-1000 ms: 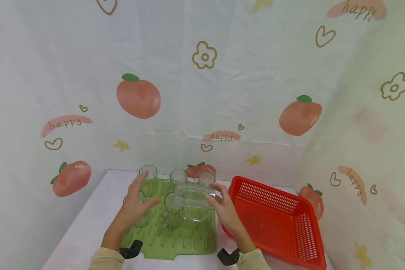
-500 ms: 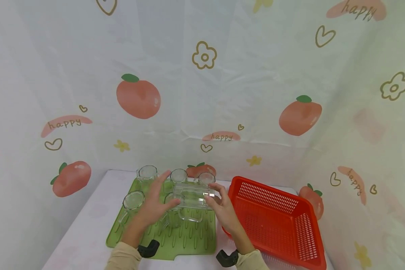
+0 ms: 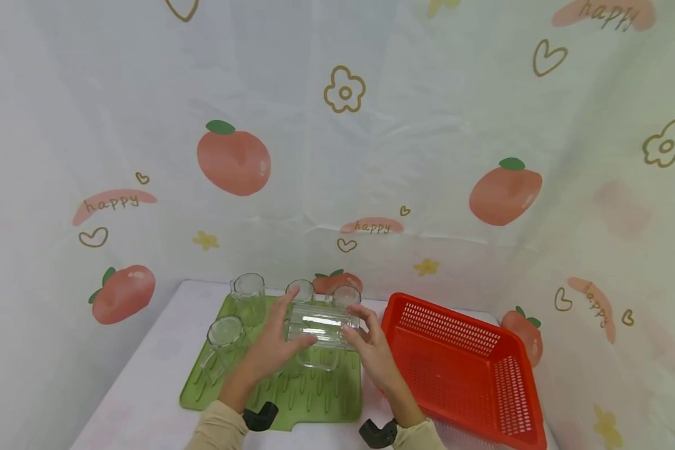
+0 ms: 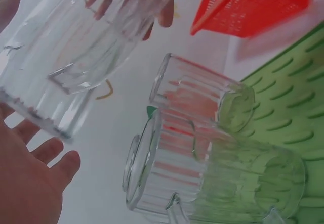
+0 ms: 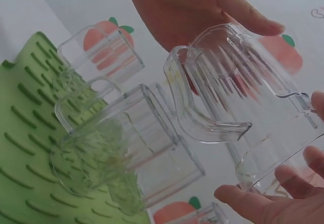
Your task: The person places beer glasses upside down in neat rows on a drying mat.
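Lying sideways in the air over the green drying mat (image 3: 323,400) is a clear glass mug (image 3: 320,325), its handle hanging down. My right hand (image 3: 374,350) pinches its right end between thumb and fingers. Around its left end, my left hand (image 3: 270,350) is spread, the thumb in front and the fingers extended; the left wrist view shows the fingertips (image 4: 66,166) beside the glass, and contact is unclear. Upright glass mugs stand on the mat: one at the back left (image 3: 250,301), one at the front left (image 3: 226,337), others behind the held mug.
A red perforated plastic basket (image 3: 450,316) stands on the white table (image 3: 152,356), right of the mat. A white printed cloth (image 3: 292,156) hangs behind the table and at its sides. One mug on the mat is mostly hidden behind my left hand and forearm.
My left hand has moved right, from over the left-hand mugs to the left end of the held mug. My right hand and that mug have stayed nearly in place.
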`<state>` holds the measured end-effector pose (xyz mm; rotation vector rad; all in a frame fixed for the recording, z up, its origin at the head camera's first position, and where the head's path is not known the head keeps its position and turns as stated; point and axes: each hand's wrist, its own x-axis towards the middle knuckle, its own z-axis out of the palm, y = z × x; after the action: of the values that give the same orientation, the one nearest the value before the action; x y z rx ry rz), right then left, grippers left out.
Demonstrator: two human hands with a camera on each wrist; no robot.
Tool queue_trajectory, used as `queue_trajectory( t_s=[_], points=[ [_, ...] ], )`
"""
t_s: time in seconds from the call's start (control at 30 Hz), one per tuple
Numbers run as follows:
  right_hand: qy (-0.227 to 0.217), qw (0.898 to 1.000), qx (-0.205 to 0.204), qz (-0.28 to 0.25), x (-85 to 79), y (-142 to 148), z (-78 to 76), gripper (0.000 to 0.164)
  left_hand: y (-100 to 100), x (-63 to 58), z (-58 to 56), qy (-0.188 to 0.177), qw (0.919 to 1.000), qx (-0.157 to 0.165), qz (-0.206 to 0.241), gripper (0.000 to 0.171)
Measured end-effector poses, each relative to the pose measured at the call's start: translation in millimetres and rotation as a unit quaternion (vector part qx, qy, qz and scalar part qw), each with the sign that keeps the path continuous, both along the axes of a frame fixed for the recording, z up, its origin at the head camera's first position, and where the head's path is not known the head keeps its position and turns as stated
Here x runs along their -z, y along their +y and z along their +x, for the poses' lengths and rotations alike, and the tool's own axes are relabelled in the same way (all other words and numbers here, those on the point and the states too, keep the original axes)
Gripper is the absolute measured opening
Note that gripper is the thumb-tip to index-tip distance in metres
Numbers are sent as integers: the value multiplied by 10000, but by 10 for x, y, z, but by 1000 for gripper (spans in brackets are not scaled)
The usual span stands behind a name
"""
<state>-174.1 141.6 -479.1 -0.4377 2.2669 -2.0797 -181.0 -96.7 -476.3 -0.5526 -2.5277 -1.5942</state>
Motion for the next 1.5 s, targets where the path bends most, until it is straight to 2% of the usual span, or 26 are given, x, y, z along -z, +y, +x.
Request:
queue_trajectory(
  t_s=[0.2, 0.43, 0.77, 1.07, 1.3, 1.5],
  points=[
    [51, 10000, -28, 46, -14, -24, 32, 49, 45, -10, 14, 129, 9998, 51, 141, 97],
    [-21, 9999, -56, 87, -13, -40, 34, 49, 90, -17, 20, 277, 9977, 267, 557, 92],
    [-23, 9992, 37, 406, -19, -31, 45, 50, 169, 20, -16, 625, 9950, 273, 731, 88],
    [-96, 9966, 64, 813, 13, -20, 3, 54, 175, -38, -22, 404, 9977, 280, 466, 60],
    [-80, 9941, 280, 1044, -2, 9, -13, 57, 176, -89, -49, 454, 9980, 326, 297, 60],
    [2, 9914, 318, 1268, -28, 67, -17, 57, 195, -110, -61, 474, 9987, 191, 63, 65]
  ],
)
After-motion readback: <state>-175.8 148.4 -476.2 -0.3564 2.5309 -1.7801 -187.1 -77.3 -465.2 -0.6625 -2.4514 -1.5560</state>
